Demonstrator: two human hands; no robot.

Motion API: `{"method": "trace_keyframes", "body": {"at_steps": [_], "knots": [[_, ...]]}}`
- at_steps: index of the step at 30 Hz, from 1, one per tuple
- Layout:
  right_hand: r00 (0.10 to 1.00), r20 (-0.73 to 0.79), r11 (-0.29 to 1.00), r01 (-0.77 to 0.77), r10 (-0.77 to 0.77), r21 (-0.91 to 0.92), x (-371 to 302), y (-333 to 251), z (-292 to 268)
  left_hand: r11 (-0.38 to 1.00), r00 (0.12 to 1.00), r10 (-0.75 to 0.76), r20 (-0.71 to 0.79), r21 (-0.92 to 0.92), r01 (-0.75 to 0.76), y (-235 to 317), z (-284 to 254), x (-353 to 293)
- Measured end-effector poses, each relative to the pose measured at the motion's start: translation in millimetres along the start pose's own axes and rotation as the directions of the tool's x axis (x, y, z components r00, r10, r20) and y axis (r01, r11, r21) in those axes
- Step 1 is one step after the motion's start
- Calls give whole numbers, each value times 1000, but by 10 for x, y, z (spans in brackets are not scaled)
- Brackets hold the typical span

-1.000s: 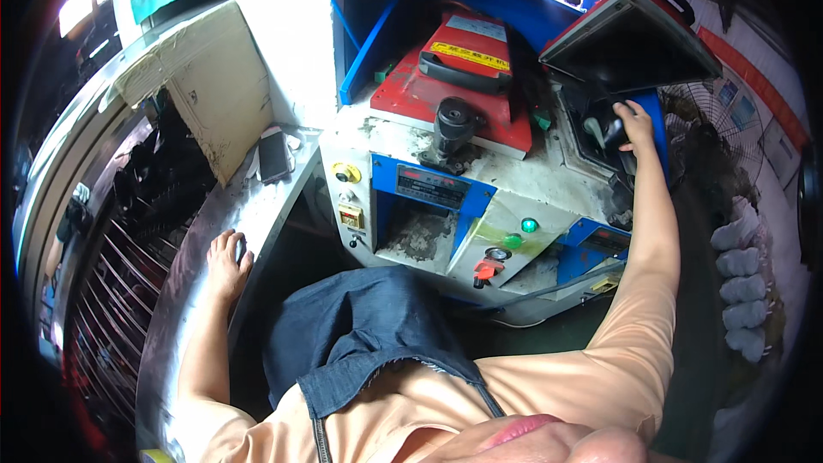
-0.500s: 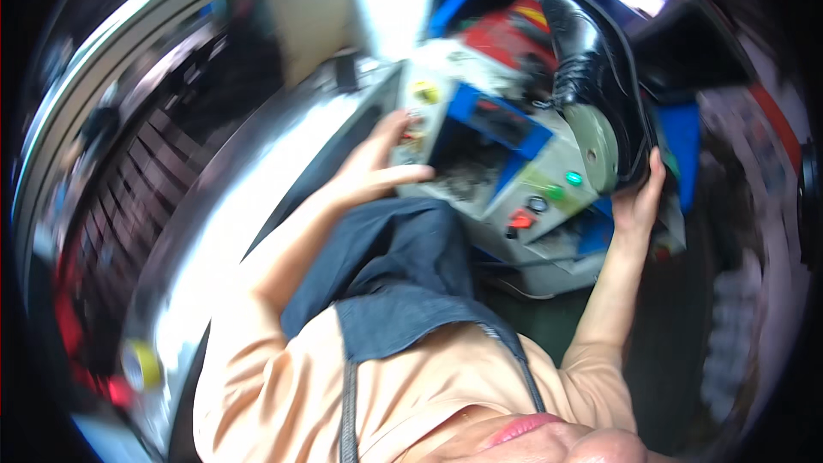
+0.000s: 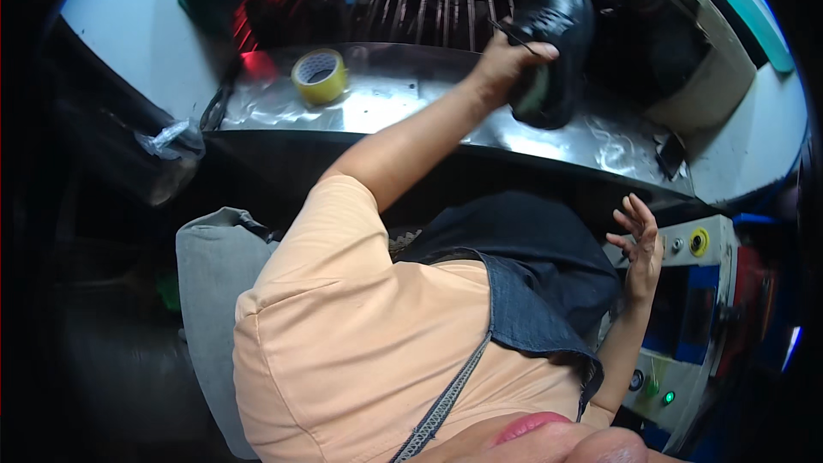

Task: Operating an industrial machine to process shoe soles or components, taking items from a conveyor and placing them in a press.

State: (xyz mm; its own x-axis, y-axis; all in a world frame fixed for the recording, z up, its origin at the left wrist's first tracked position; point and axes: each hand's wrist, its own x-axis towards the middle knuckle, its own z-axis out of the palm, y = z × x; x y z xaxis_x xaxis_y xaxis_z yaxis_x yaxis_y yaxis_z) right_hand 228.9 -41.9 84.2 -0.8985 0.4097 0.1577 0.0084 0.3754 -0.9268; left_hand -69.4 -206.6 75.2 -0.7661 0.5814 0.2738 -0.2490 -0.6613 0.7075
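A black lace-up shoe (image 3: 566,34) is in my left hand (image 3: 506,67), whose fingers close around its side near the laces. A greenish form fills the shoe's opening. The shoe is tilted, above the shiny metal ledge (image 3: 386,81) and beside a row of metal bars (image 3: 429,9) at the back. My right hand (image 3: 639,249) is raised on the right with its fingers apart and nothing in it, nearest to a pale control panel (image 3: 718,244).
A yellow roll of tape (image 3: 324,93) sits on the ledge at left. The panel carries a yellow-ringed button (image 3: 699,242) and a lit green button (image 3: 669,397). A grey chair back (image 3: 219,291) stands on the left.
My body and view have turned left, from the machine toward the ledge with bars. The shoe, beside my right hand before, is now held by my left hand; the right hand is free.
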Motion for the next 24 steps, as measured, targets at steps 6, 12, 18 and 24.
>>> {"method": "trace_keyframes", "body": {"at_steps": [6,12,18,24], "knots": [[995,0,993,-101,101,62,-10,315,-131,904,855,174,-489,423,58,879,-1594,773],[967,-31,964,-248,252,91,-180,613,-164,693,727,201,-656,620,368,1157,-2670,1233],[939,0,934,-342,343,103,-186,938,-15,266,677,494,-546,836,480,1200,-3618,1562],[914,-83,917,-398,398,13,-361,989,88,10,563,698,-443,792,611,1000,-2875,1425]]}}
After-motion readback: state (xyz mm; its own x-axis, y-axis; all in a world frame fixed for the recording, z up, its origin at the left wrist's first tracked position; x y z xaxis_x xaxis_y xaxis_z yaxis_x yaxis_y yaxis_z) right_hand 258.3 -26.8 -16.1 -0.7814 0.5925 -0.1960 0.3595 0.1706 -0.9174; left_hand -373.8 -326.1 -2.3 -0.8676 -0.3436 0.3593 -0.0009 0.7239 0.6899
